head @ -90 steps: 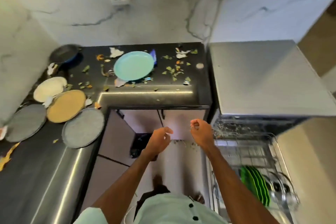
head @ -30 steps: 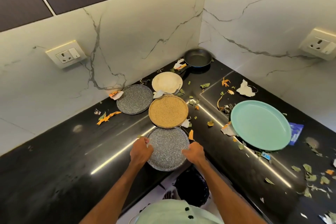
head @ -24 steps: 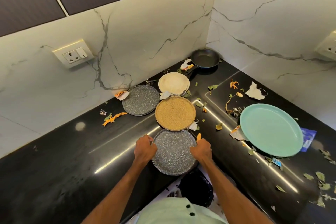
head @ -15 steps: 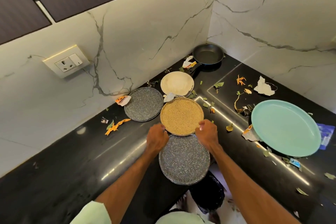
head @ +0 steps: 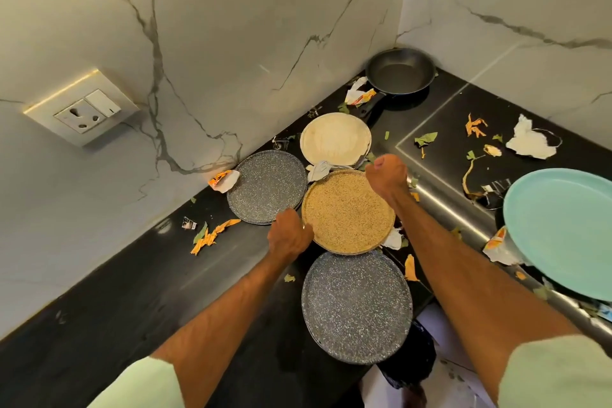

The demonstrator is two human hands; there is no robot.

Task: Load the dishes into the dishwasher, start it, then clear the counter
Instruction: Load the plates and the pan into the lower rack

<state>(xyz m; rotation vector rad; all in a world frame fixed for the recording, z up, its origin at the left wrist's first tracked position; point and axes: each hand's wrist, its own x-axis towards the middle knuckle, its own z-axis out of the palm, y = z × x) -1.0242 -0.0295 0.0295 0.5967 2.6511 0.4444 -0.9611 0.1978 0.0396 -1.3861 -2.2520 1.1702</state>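
Tan plate [head: 347, 212] lies flat on the counter [head: 132, 291], bracketed by both hands. Left hand [head: 288, 237] curls round its near-left rim. Right hand [head: 385, 175] is balled at the far-right rim, and I cannot tell whether it has hold.

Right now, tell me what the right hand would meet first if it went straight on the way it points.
Most likely the cream plate just beyond the right hand, which sits at the far rim of the tan plate; after that, the marble wall. Its height is unclear.
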